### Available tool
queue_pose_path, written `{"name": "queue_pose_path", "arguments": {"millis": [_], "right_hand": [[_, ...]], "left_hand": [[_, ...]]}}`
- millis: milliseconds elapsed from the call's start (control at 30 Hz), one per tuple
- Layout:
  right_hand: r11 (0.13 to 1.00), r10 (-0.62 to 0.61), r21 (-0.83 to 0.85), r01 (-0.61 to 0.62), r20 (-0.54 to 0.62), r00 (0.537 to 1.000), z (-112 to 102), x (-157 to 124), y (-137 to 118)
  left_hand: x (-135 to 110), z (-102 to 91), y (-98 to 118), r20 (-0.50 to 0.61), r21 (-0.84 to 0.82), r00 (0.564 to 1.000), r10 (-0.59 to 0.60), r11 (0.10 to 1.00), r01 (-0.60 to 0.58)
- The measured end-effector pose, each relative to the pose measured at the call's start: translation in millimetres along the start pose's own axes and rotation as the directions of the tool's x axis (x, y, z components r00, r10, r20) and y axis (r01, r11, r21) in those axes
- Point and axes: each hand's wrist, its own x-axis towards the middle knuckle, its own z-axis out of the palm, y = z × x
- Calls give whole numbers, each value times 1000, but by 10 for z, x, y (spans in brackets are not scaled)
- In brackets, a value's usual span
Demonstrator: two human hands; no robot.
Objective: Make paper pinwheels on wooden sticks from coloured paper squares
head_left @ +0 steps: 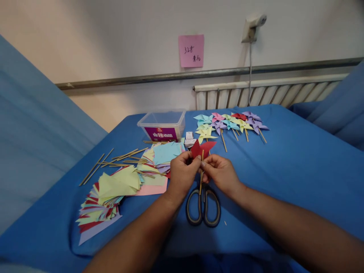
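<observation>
My left hand (183,170) is closed on a red paper pinwheel (208,147), gripping it near its centre. A thin wooden stick (201,184) runs down from the pinwheel, between my two hands. From the other side, my right hand (223,173) pinches at the upper stick with thumb and fingers; its fingertips partly hide the contact. Below both hands, scissors (206,212) with dark handles lie on the blue cloth, their blades mostly hidden. Just beyond my left hand are stacked coloured paper pieces (166,152) and small white boxes (190,142).
Several coloured pinwheels (205,132) on sticks lie at the back right. A clear plastic box (163,132) stands behind the paper. Loose sticks (125,154) and a fanned paper pile (119,184) lie on the left of the blue-covered table (273,170). Curtains hang at both sides.
</observation>
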Motion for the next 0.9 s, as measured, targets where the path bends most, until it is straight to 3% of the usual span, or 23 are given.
{"name": "queue_pose_path", "arguments": {"millis": [333, 900], "right_hand": [[998, -51, -50, 49, -44, 998, -34, 18, 42], [989, -81, -129, 74, -49, 996, -13, -7, 27]], "left_hand": [[99, 12, -179, 49, -208, 990, -128, 969, 136], [92, 2, -88, 7, -339, 969, -247, 911, 235]]}}
